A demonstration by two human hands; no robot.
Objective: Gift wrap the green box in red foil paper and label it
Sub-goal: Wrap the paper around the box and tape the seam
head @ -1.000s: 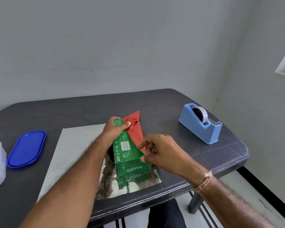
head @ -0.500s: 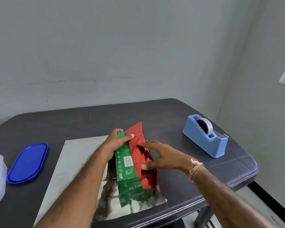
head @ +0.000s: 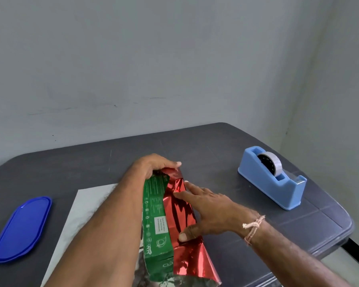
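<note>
Centre frame: left hand (head: pixel 151 167) clasps green box (head: pixel 155 214), steadying it. I press right hand (head: pixel 211 212) flat, creasing red foil paper (head: pixel 179 217).

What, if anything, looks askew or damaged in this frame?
The red foil is creased against the green box and flares loose at its near end, past the right hand pressing it. Nothing looks spilled or torn.

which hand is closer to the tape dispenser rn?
Right. The right hand presses flat on the red foil over the green box, with the tape dispenser off to its right. The left hand grips the box's far end, further left.
</note>
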